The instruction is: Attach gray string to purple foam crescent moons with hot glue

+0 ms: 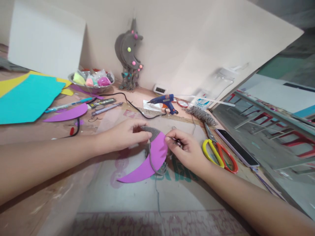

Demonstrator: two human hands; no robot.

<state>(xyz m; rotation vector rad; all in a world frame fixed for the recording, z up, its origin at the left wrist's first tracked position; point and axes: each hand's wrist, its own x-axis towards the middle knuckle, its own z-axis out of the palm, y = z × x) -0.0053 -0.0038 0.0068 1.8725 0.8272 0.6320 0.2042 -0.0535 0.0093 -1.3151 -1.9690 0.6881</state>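
Note:
A purple crescent moon cut-out [157, 152] is held a little above the work sheet, its pointed tip towards the lower left. Grey yarn [155, 131] is wound in tight rows round its upper end, and a loose length loops down across its face. My left hand [123, 135] pinches that wrapped end between thumb and fingers. On the right edge of the crescent, my right hand [185, 147] is closed, thumb against forefinger; something small and shiny shows partly in its curled fingers, too hidden to name.
Scissors [218, 150], a phone [236, 147] and a yarn bundle [201, 114] lie on the right. Behind the hands sits a blue glue gun [162, 101] with a black cord. Turquoise sheet [31, 98], purple piece [69, 113], pens and a metal bowl [92, 88] occupy the left.

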